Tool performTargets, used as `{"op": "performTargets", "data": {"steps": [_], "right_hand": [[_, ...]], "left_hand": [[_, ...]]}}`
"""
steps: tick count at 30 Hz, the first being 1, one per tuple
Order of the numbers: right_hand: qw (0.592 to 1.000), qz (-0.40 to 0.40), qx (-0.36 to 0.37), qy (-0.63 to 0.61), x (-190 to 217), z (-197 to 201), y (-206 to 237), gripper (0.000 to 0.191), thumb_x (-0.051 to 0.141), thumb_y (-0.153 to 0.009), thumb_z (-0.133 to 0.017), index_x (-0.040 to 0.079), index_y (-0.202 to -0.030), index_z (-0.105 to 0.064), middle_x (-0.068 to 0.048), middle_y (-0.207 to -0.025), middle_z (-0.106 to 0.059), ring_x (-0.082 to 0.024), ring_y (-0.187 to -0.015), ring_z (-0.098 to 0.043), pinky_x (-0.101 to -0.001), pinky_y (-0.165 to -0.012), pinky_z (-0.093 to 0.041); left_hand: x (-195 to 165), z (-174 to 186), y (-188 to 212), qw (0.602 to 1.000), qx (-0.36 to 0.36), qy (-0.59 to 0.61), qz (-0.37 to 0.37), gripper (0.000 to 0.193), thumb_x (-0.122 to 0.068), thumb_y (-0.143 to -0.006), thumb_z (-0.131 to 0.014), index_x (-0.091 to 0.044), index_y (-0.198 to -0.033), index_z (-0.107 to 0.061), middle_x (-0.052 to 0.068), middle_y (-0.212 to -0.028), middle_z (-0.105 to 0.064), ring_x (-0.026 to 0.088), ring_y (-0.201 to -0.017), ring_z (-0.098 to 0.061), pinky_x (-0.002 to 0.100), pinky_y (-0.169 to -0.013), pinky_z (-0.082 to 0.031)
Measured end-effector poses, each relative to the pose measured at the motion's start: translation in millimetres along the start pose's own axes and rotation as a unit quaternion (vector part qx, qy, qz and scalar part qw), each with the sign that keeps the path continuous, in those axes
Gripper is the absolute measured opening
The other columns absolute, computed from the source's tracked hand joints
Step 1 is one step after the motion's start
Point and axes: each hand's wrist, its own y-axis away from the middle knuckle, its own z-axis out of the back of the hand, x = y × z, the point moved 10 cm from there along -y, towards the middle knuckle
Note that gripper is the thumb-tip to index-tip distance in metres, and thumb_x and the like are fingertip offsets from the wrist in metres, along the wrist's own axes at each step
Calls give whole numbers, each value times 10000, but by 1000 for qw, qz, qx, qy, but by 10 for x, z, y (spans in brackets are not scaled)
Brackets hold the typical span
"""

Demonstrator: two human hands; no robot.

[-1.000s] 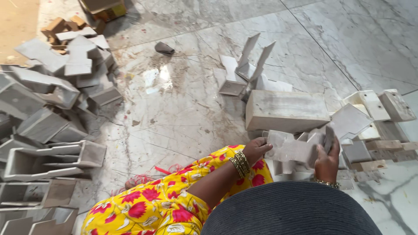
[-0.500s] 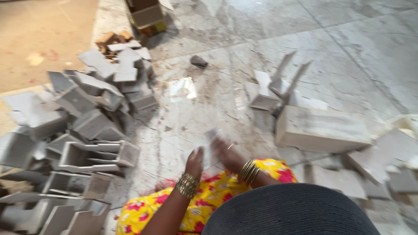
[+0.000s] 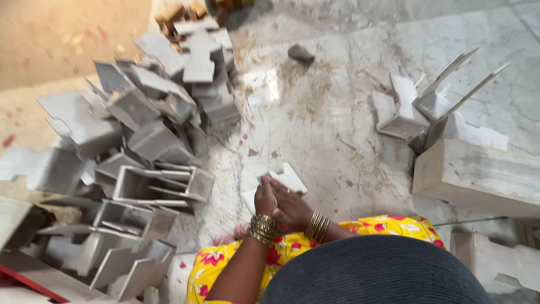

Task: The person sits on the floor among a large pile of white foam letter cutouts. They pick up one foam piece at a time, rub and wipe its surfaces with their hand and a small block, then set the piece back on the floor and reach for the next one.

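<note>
Here, left hand (image 3: pixel 264 198) and right hand (image 3: pixel 289 205) both closed on a white tile piece (image 3: pixel 288 179), grey pile (image 3: pixel 140 141) just left, stone block (image 3: pixel 478 174) right.

A pale marble floor (image 3: pixel 337 129) with grey veining is seen, dusted with grit and stained in patches. A bright patch of light (image 3: pixel 264 84) is reflected on it near the top. To the left, a tan surface (image 3: pixel 50 39) speckled with red is bordered by a heap of grey blocks (image 3: pixel 140 129). A long stone slab (image 3: pixel 478 174) is laid at the right, and a small dark stone (image 3: pixel 301 53) lies apart near the top.
</note>
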Motion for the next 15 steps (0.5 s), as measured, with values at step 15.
{"op": "performTargets", "data": {"steps": [15], "right_hand": [[998, 50, 17, -15, -289, -227, 119, 741, 430, -1063, -329, -60, -1599, -183, -290, -1677, -197, -383, -1591, -161, -422, -1293, -144]], "left_hand": [[97, 98, -94, 998, -9, 55, 27, 706, -653, -991, -412, -14, -887, -694, 53, -746, -704, 159, -698, -638, 331, -675, -527]]}}
